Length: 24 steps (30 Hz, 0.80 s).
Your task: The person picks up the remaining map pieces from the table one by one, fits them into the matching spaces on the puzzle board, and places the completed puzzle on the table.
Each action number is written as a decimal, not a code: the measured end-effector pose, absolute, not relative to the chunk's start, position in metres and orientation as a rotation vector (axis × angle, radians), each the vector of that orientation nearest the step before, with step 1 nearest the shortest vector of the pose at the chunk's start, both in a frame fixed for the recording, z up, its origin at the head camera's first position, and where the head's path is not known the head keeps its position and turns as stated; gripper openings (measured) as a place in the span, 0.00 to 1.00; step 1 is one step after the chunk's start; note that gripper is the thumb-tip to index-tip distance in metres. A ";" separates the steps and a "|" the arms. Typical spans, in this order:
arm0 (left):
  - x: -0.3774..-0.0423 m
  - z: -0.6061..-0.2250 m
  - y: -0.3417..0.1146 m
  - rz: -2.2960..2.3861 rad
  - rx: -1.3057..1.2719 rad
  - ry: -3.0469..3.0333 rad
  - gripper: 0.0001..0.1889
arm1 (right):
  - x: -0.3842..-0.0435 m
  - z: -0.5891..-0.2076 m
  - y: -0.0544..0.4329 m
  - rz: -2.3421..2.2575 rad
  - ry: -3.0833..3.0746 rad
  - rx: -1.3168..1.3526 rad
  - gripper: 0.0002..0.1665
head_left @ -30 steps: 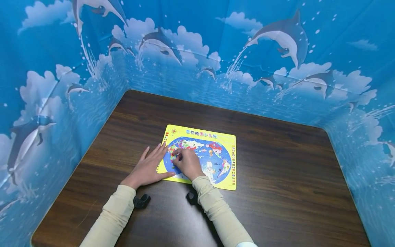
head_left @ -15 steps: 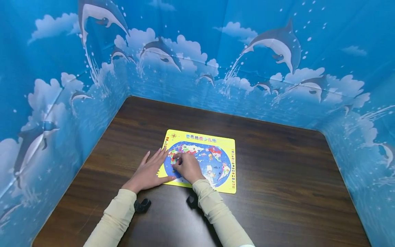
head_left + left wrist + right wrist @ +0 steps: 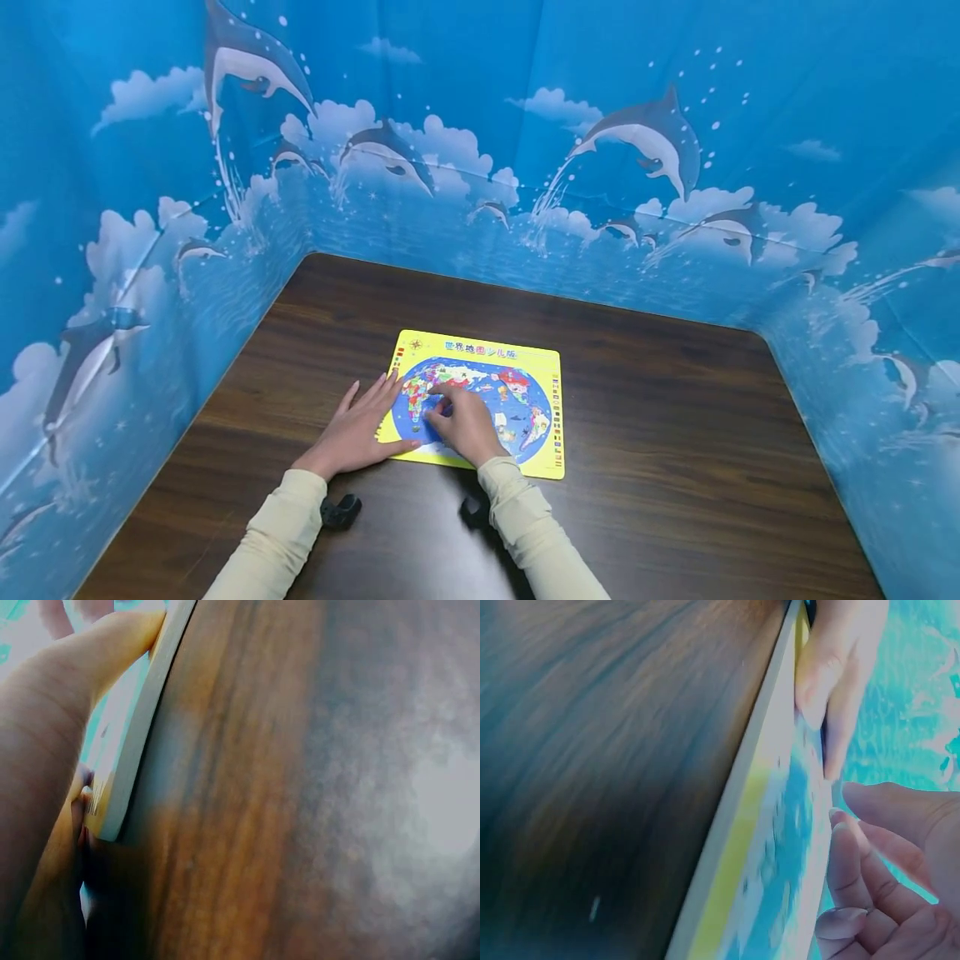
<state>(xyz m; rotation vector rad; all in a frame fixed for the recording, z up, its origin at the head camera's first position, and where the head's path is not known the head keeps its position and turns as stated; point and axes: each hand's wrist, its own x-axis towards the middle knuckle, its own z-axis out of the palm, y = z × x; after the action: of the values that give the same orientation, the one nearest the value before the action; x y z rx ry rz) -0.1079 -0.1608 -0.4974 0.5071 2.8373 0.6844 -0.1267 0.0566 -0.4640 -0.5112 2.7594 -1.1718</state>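
Note:
A yellow-bordered children's world map puzzle board [image 3: 551,417] lies flat on the dark wooden table [image 3: 675,433]. My left hand [image 3: 356,435] rests spread over the board's left edge, its thumb along the near edge. In the left wrist view that thumb [image 3: 112,645] touches the board's rim. Over the left part of the blue map oval hovers my right hand [image 3: 467,423], fingers bent. A gap shows between its thumb [image 3: 892,806] and index finger in the right wrist view, with nothing seen in it. Coloured map pieces [image 3: 415,400] show close to the right fingertips.
A blue curtain [image 3: 480,250] printed with dolphins and clouds stands around the table's back and sides. Black wrist straps [image 3: 341,512] sit under both forearms, beside pale sleeves. Bare tabletop surrounds the board.
The head view has tilted upward, so the board appears lower. My right hand has shifted slightly right over the map. The left hand keeps its place on the board's left edge.

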 end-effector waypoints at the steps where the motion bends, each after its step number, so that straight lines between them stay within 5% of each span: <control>1: -0.110 -0.498 -0.161 0.686 0.511 2.841 0.58 | -0.127 -0.464 0.060 -1.191 2.759 -0.498 0.19; 14: -0.135 -0.506 -0.167 0.709 0.535 2.875 0.58 | -0.134 -0.467 0.101 -1.335 2.825 -0.345 0.15; 24: -0.150 -0.496 -0.165 0.718 0.513 2.874 0.59 | -0.129 -0.459 0.135 -1.379 2.932 -0.465 0.11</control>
<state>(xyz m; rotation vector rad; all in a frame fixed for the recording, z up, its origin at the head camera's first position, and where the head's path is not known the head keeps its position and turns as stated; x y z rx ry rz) -0.1503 -0.1651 -0.4964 0.5132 2.8735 0.7176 -0.1286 0.1353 -0.4585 -0.4648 2.9322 -1.3786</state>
